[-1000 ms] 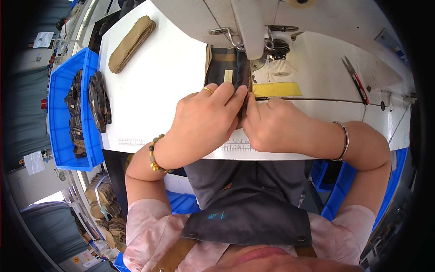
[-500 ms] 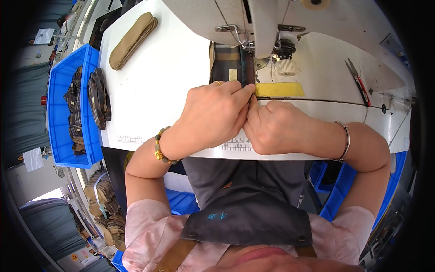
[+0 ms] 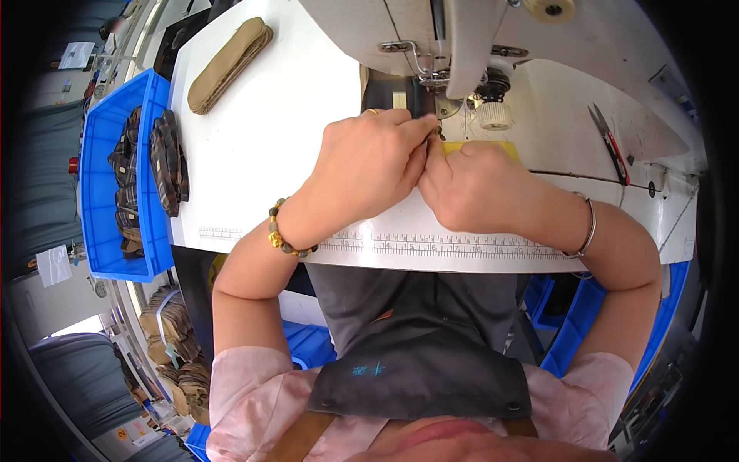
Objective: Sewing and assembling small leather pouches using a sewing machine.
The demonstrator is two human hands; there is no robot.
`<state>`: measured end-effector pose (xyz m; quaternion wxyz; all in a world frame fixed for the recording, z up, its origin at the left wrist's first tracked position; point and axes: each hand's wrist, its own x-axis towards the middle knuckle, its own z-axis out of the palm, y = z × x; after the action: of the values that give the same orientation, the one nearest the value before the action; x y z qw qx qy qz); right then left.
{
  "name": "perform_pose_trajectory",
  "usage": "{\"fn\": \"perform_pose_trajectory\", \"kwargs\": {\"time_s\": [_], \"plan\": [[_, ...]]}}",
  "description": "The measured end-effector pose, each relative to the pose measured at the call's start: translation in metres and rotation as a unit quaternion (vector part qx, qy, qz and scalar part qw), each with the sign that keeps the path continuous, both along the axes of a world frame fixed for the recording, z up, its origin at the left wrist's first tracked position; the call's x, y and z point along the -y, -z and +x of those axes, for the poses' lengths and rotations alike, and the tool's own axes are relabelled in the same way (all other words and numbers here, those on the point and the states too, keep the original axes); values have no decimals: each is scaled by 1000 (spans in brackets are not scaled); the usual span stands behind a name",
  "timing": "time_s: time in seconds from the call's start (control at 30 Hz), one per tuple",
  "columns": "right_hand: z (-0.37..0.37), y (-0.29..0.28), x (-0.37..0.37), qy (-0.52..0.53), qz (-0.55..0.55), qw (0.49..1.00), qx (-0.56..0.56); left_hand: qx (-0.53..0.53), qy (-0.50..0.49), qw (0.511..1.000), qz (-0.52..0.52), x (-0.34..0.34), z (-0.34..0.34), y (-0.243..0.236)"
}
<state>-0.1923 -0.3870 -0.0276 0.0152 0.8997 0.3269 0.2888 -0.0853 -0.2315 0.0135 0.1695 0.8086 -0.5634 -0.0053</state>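
Note:
My left hand [image 3: 368, 171] and my right hand [image 3: 476, 185] meet fingertip to fingertip over a dark fabric piece [image 3: 387, 94] lying on the white sewing table [image 3: 269, 146]. Both hands pinch and press the fabric just in front of the sewing machine's needle and presser foot [image 3: 436, 77]. Most of the fabric is hidden under my hands. A small pale label sits on the dark piece. A yellow patch [image 3: 479, 145] shows beside my right hand.
A stack of tan fabric pieces [image 3: 229, 63] lies at the table's far left. A blue bin [image 3: 115, 185] with dark plaid pieces [image 3: 165, 162] hangs off the left edge. Thread snips [image 3: 608, 142] rest at the right. A ruler strip [image 3: 431, 245] runs along the front edge.
Both hands have slid forward with the dark fabric, closer to the needle, and now cover more of it.

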Motion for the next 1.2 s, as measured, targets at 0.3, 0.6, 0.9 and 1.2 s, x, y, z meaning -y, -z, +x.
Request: {"fn": "perform_pose_trajectory", "kwargs": {"time_s": [0.3, 0.6, 0.9, 1.2], "plan": [[2, 1, 1, 34, 6, 999, 1, 16, 25, 999, 45, -8, 10, -12], [-8, -8, -6, 15, -6, 1000, 2, 75, 84, 993, -22, -19, 6, -8], [-10, -5, -5, 19, 9, 1000, -7, 92, 92, 991, -32, -8, 0, 1], [-8, -5, -5, 23, -5, 1000, -1, 99, 89, 991, -20, -4, 2, 2]]}}
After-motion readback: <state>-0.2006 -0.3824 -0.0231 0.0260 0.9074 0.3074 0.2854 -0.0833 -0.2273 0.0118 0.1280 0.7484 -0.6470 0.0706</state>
